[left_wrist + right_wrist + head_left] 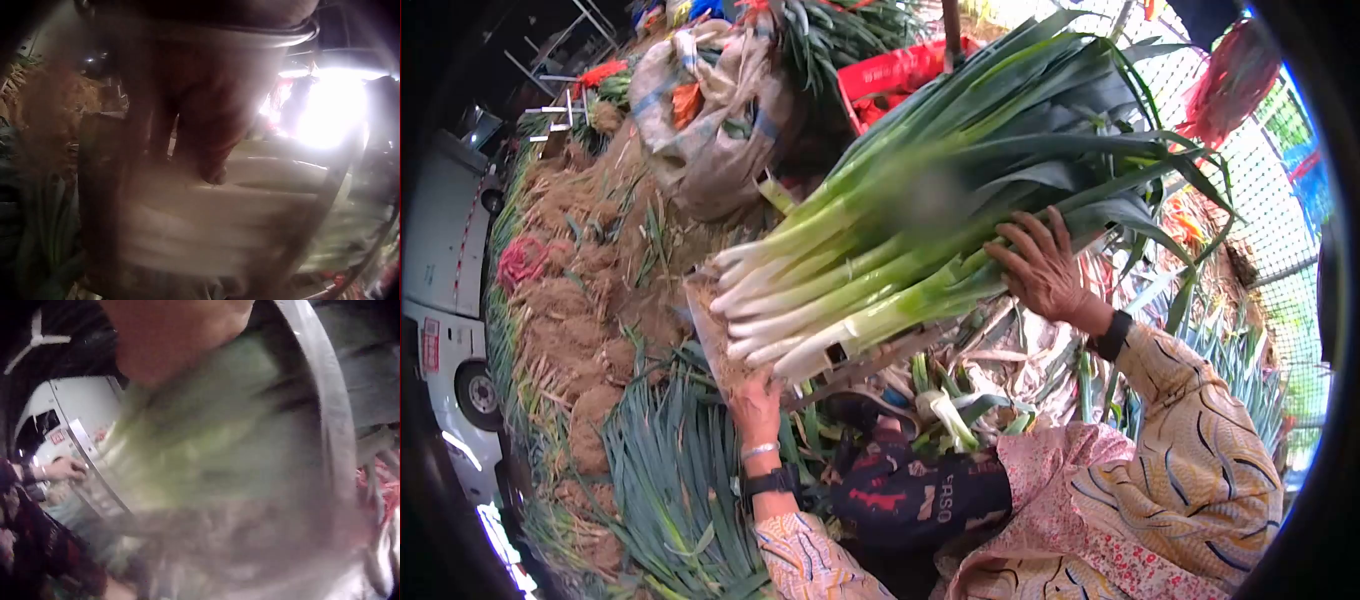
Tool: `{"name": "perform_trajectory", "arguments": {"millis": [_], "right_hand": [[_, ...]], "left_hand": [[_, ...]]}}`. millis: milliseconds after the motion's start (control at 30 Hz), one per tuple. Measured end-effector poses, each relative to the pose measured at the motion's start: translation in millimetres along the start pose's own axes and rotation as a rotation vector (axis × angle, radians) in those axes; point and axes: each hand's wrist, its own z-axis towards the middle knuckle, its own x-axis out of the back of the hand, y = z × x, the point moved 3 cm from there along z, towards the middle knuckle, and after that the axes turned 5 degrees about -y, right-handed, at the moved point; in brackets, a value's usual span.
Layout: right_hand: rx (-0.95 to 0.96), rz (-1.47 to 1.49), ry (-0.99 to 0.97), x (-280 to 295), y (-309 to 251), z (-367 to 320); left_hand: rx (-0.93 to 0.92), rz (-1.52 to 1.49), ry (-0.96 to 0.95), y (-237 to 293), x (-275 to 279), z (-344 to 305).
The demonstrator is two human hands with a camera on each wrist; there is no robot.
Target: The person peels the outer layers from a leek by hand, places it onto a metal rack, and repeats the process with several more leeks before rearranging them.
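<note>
A bundle of leeks (880, 240), white ends at the left and dark leaves at the right, lies across a brown board (712, 345) in the head view. At the board's near left corner my left hand (755, 402) grips the edge beside the white ends; part of its fingers is hidden there. My right hand (1045, 268) rests with spread fingers on the green leaves at the near right side. The right wrist view is blurred but shows the left hand (65, 469) at the board's edge.
Piled leeks (665, 460) lie at the lower left, with root ends (580, 330) behind them. A woven sack (720, 130) and a red box (900, 80) stand beyond the board. A white vehicle (445, 290) is at far left, wire mesh (1280, 270) at right.
</note>
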Motion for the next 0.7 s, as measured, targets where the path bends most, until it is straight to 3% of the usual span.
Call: {"name": "perform_trajectory", "arguments": {"millis": [133,233,267,367,400,500,533,600,700], "right_hand": [[0.047,0.05,0.023,-15,-1,-5],[0.059,0.143,0.069,19,13,-1],[-0.007,0.062,0.094,33,16,0],[-0.093,-0.016,0.188,23,25,4],[-0.045,0.001,0.296,20,27,9],[-0.048,0.019,0.38,16,41,27],[-0.006,-0.005,0.484,5,44,30],[-0.074,0.012,0.391,5,37,26],[-0.202,-0.001,0.187,-10,21,-4]], "left_hand": [[0.104,0.154,-0.122,-14,-12,1],[0.007,0.001,-0.014,-4,-5,2],[0.055,0.004,-0.058,5,3,2],[0.065,-0.062,-0.039,-2,-1,1],[0.058,0.022,-0.059,6,3,2],[0.219,-0.129,-0.126,11,2,5],[0.153,-0.099,-0.102,-3,-4,6],[0.115,0.051,-0.107,3,3,5],[0.096,0.004,-0.082,17,10,4]]}}
